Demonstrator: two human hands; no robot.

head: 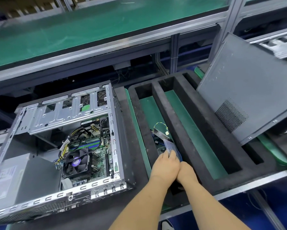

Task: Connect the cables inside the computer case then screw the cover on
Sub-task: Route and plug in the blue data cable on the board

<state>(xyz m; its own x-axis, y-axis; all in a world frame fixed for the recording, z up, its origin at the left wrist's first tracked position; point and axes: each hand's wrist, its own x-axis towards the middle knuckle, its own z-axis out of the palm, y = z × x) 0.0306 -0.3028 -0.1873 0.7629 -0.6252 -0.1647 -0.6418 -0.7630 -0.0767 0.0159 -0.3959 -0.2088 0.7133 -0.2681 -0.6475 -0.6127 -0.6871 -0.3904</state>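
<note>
Both hands meet in the near slot of the black foam tray (186,113). Left hand (166,165) pinches a clear plastic bag (169,144); right hand (187,171) is tucked under it, grip not readable. Just beyond lies a loose fan cable (161,126): thin, limp, light, best taken by its connector, not the wires. Left on the bench, the open computer case (59,146) lies on its side, CPU fan (77,164) and wire bundles exposed. Far right, the grey cover (249,90) leans tilted: stiff sheet metal, likely sharp-edged, 2-handed lift by its long edges.
</note>
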